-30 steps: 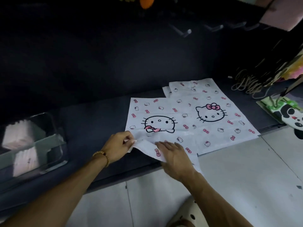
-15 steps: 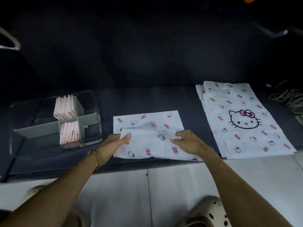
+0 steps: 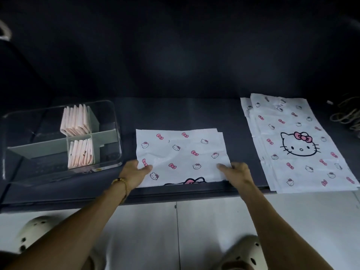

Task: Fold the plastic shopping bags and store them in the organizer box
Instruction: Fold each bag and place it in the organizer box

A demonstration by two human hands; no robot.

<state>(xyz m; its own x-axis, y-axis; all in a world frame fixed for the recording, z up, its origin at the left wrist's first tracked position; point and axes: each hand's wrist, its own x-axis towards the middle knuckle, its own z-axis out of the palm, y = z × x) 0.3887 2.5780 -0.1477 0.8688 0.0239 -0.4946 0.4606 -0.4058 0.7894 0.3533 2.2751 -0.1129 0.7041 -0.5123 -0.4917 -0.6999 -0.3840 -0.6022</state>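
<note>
1. Fingers of the left hand (image 3: 134,172) lie straight and close together, pressing flat on the left near corner of the folded bag (image 3: 183,156); they pinch nothing.
2. Fingers of the right hand (image 3: 236,172) are also straight and flat, pressing the right near corner of the same bag; the thumb I cannot see clearly.
3. The folded bag lies between the two hands at the middle of the near edge of the surface (image 3: 175,112). It is folded once, with the fold along the near edge, where half of a printed pink bow shows. Its long axis runs left to right, parallel to this edge.
4. The coming move depends on this relation: the bag stretches away from the fingers toward the far edge, and both hands hold its near corners equally. My judgement is that the next fold goes sideways, one hand carrying its side over to the other.
5. The organizer box (image 3: 115,121) stands at the left end of the surface, just beside the bag and nearer to the left hand. Folded packets (image 3: 77,121) stand upright in two of its compartments.
6. A stack of unfolded bags (image 3: 300,145) lies at the right end, apart from the right hand.
</note>
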